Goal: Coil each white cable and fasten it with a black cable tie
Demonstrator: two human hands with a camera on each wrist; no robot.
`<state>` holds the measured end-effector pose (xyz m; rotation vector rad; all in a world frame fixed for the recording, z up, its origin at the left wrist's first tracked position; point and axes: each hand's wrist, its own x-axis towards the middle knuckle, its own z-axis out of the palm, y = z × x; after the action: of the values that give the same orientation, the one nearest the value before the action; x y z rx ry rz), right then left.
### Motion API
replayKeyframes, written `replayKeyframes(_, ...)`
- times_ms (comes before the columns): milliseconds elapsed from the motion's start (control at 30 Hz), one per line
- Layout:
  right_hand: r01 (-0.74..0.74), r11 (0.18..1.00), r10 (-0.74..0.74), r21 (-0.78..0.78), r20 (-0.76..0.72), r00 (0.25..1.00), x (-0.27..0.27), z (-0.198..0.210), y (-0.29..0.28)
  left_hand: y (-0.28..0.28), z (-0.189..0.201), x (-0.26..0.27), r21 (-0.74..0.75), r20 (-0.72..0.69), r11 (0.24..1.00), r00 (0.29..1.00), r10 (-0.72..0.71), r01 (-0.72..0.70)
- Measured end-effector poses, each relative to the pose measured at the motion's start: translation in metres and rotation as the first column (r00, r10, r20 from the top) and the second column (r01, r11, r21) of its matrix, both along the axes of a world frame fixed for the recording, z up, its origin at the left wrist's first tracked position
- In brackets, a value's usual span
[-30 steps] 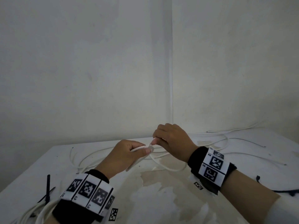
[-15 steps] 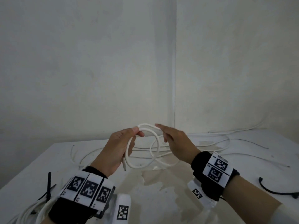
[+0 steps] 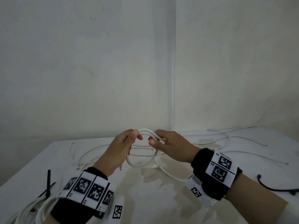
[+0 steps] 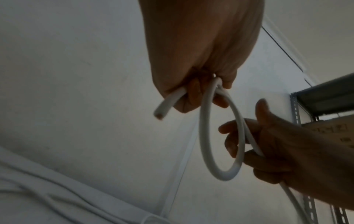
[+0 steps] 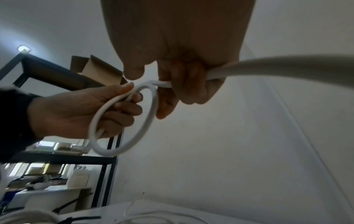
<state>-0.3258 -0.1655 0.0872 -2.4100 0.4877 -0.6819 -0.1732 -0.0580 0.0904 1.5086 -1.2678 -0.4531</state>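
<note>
A white cable (image 3: 140, 164) forms a small loop held above the table between both hands. My left hand (image 3: 124, 143) pinches the top of the loop, and the cable's cut end (image 4: 160, 116) sticks out below the fingers. My right hand (image 3: 163, 141) grips the cable beside it, fingers curled round the strand (image 5: 162, 84), and the rest of the cable (image 5: 287, 66) trails off past my right wrist. The loop (image 4: 220, 151) hangs freely. Black cable ties (image 3: 48, 183) lie on the table at the near left.
More loose white cables (image 3: 210, 139) sprawl over the white table (image 3: 161, 199) behind the hands, and a bundle (image 3: 24, 212) lies at the near left corner. A black cable (image 3: 275, 188) lies at the right. Walls meet in a corner behind. A metal shelf rack (image 5: 57, 157) stands to the left.
The hands lifted the cable off the table and bent it into a loop. My right hand went from open beside the loop to gripping the strand next to my left hand.
</note>
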Motion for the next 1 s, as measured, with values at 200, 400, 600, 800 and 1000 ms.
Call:
replayKeyframes(200,-0.084,0.972,0.072,0.218,0.065,0.995,-0.004,0.001,-0.001,-0.006,-0.006,0.004,0.047,0.218,0.998,0.976,0.021,-0.032)
replayKeyframes(400,-0.069,0.964,0.038,0.255,0.126,0.991,-0.01,0.005,-0.007,-0.007,-0.01,0.004,0.001,0.2,0.998,0.977,0.068,-0.07)
replayKeyframes(600,-0.073,0.952,0.031,0.297,0.142,0.989,-0.013,0.009,0.001,-0.011,-0.008,0.003,-0.045,0.129,0.996,0.988,0.084,-0.079)
replayKeyframes(800,-0.069,0.938,0.008,0.341,0.177,0.984,-0.017,0.011,0.004,-0.012,-0.006,-0.002,-0.027,0.144,1.0,0.99,0.003,0.001)
replayKeyframes(1000,-0.053,0.969,0.018,0.241,0.142,0.99,-0.009,0.006,0.003,-0.014,-0.006,-0.005,-0.064,0.099,0.994,0.991,0.089,-0.083)
